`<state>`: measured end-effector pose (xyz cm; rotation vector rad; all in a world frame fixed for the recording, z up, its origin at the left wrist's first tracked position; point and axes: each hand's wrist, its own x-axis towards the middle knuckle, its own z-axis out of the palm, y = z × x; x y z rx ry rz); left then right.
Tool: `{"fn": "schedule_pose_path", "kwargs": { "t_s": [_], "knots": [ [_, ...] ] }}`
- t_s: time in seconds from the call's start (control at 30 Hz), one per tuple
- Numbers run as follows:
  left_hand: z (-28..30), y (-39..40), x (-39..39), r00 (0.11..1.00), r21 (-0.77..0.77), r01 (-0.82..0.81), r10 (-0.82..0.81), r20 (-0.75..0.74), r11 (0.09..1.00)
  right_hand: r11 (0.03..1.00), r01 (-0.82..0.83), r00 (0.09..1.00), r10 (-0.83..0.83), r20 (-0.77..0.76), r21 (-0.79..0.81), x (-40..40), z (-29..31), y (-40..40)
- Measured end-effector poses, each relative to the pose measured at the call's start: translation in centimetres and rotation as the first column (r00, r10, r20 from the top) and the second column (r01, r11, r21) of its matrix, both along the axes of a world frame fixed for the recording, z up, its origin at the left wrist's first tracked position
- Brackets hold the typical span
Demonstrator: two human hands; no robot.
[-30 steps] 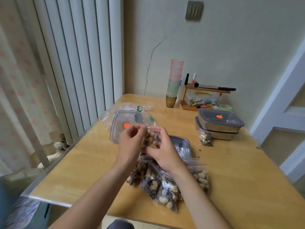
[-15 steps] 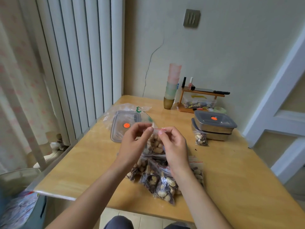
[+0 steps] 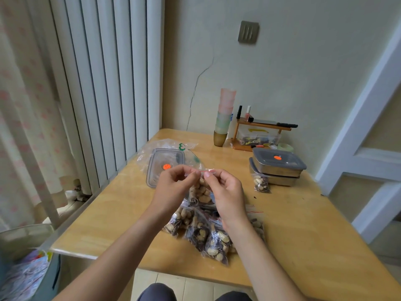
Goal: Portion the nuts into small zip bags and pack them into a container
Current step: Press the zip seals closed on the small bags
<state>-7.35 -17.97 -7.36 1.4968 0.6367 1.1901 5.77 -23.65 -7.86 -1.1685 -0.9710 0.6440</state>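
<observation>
Since a second ago both hands have raised the zip bag (image 3: 200, 190) above the table (image 3: 303, 224), left hand (image 3: 173, 187) and right hand (image 3: 225, 192) pinching its red seal at 12 o'clock; press evenly along the strip.

Both forearms reach forward, raised above the table; left hand (image 3: 173, 187) and right hand (image 3: 225, 190) meet fingertip to fingertip, fingers curled, pinching.
</observation>
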Motion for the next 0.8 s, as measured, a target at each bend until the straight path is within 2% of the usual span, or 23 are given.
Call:
{"fn": "schedule_pose_path", "kwargs": {
  "t_s": [0.23,0.43,0.8],
  "knots": [
    [0.01,0.36,-0.64,0.994,0.06,-0.032,0.038,-0.099,0.998,0.996,0.029,0.992,-0.018,0.124,-0.084,0.49,-0.03,0.35],
    [-0.12,0.44,-0.75,0.995,0.021,-0.075,0.076,-0.069,0.997,0.994,0.057,0.991,-0.045,0.126,-0.09,-0.04,0.23,0.03],
    [-0.39,0.4,-0.99,0.987,0.12,-0.11,0.123,-0.108,0.987,0.994,0.08,0.987,-0.068,0.142,-0.08,-0.03,-0.17,0.36]
  ]
}}
